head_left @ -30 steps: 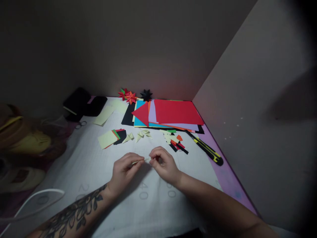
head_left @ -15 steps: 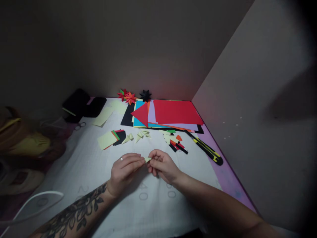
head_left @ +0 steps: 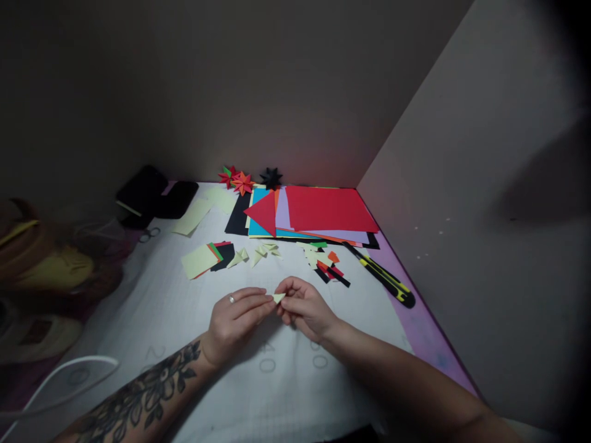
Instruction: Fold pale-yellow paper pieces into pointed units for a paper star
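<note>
Gripping a small folded paper piece [head_left: 279, 298] from its left end, the fingers of the left hand [head_left: 240, 319] lie nearly straight and close together, while the right hand [head_left: 305, 311], its fingers curled, pinches the opposite end between thumb and fingertips. The piece is pale yellow-green, and what shows between the hands is a tiny wedge with a pointed tip; the rest is hidden by fingers. It is held up over the near middle of a white cloth [head_left: 221, 400] marked with grey numbers, "40" among them. Just beyond lie folded pale paper units [head_left: 260, 253], with a fanned stack of paper squares [head_left: 197, 261] to their left and coloured paper scraps [head_left: 318, 255] to their right. A black-and-yellow utility knife [head_left: 388, 280] slants near the cloth's right side, where a purple surface [head_left: 422, 335] shows. Farther back, a red sheet [head_left: 330, 208] tops overlapping coloured papers, with a black paper star [head_left: 271, 178] and an orange-red paper star [head_left: 242, 183] behind. Plain greyish walls [head_left: 295, 92] meet in a dim corner.
</note>
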The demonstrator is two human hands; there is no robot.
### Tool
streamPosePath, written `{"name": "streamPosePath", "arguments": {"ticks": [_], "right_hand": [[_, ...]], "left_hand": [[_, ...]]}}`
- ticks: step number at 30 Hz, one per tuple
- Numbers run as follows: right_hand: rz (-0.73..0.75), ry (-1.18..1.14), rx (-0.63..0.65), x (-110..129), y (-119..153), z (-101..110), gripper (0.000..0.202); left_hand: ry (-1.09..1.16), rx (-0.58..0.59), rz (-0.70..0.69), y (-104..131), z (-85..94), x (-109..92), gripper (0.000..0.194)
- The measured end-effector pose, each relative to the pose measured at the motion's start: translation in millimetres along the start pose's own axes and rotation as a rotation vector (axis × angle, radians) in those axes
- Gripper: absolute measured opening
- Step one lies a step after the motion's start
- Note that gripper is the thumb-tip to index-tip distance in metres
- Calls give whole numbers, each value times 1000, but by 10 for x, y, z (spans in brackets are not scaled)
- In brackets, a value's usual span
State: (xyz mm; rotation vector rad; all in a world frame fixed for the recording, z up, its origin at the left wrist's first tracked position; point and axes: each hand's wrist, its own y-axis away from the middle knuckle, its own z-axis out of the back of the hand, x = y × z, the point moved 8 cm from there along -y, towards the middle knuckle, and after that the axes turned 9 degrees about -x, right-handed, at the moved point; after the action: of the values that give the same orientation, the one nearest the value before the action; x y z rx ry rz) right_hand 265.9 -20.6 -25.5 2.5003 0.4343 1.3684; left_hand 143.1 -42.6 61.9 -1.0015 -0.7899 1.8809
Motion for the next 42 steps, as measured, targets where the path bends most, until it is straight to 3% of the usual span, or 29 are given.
{"name": "streamPosePath", "arguments": {"ticks": [7, 14, 26, 42], "right_hand": [[2, 6, -12, 3, -5, 5, 17], [21, 21, -40, 7, -14, 20, 17], [12, 37, -27, -11, -18, 31, 17], [-4, 68, -61, -40, -44, 77, 15]], "left_hand": [[-24, 20, -31, 6, -12, -14, 26], [-74, 70, -150, 10, -28, -78, 28], [-71, 79, -159, 8, -29, -73, 30], [-151, 89, -321, -62, -67, -224, 21]]}}
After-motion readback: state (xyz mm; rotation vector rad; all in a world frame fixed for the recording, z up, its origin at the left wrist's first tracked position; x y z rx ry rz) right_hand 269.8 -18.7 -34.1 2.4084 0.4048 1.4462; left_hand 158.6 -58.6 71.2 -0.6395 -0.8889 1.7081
